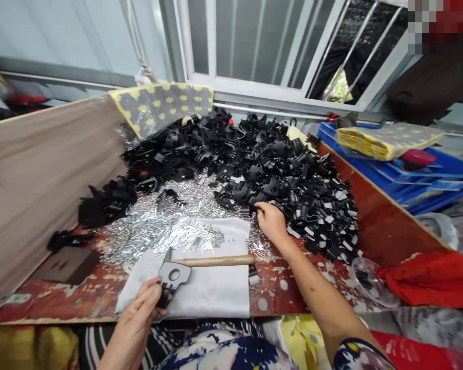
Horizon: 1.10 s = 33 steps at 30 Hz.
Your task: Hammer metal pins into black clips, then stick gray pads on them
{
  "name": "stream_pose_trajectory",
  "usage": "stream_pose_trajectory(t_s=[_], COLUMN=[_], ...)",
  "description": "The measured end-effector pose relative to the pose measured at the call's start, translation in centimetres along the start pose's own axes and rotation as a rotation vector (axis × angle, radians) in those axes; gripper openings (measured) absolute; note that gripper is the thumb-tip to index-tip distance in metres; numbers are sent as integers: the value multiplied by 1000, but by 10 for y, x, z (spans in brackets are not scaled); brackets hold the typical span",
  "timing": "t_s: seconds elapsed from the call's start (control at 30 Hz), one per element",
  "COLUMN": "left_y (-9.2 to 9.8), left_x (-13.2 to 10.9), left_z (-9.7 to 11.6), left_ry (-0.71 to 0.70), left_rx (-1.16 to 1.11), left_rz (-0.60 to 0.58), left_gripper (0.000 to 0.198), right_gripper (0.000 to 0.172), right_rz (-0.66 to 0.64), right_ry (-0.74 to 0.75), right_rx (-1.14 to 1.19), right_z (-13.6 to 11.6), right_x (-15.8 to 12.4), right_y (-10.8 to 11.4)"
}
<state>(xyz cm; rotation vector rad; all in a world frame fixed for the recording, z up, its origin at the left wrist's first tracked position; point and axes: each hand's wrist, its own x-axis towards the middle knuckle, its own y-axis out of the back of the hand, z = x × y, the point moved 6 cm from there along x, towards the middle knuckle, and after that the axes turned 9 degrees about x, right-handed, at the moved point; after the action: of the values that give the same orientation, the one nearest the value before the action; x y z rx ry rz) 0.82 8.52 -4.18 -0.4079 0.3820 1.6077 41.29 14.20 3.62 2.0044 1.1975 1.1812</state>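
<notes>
My left hand [141,313] is at the near edge of the table, fingers closed on a flat dark metal piece with a round hole [172,277]. My right hand [270,222] reaches forward into a big heap of black plastic clips [278,174], its fingers curled on the clips at the heap's near edge. What they hold, if anything, is hidden. Between the hands lies a white cloth [208,288] with a wooden hammer handle [216,261] across it. Behind the cloth spreads a pile of small shiny metal pins [158,226].
A wooden board [42,174] walls the table's left side. A dark metal block [67,264] sits at the near left. Blue crates [420,180] with a yellow patterned bag stand at the right. Red cloth [435,280] and a clear plastic bag lie at the right edge.
</notes>
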Motion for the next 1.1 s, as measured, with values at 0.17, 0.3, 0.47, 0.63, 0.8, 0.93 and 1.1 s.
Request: stream_pose_trajectory(t_s=[0.17, 0.3, 0.47, 0.63, 0.8, 0.93, 1.1], left_y=[-2, -5, -3, -4, -15, -30, -53], left_x=[0, 0, -2, -13, -23, -25, -25], left_z=[0, 2, 5, 18, 28, 30, 33], left_ry=[-68, -91, -48, -22, -75, -64, -46], left_rx=[46, 36, -62, -210, -31, 29, -31], left_rz=[-15, -2, -34, -166, -291, -351, -412], left_gripper=[51, 53, 51, 43, 31, 33, 32], right_gripper=[30, 26, 32, 32, 29, 30, 23], right_rz=[53, -149, -241, -409, -272, -163, 0], right_ry=[140, 229, 347, 385, 277, 223, 192], right_rx=[209, 303, 152, 70, 54, 215, 472], right_z=[-36, -61, -64, -75, -74, -71, -100], right_x=[-25, -49, -59, -63, -49, -39, -49], right_y=[-6, -44, -51, -56, -57, -47, -23])
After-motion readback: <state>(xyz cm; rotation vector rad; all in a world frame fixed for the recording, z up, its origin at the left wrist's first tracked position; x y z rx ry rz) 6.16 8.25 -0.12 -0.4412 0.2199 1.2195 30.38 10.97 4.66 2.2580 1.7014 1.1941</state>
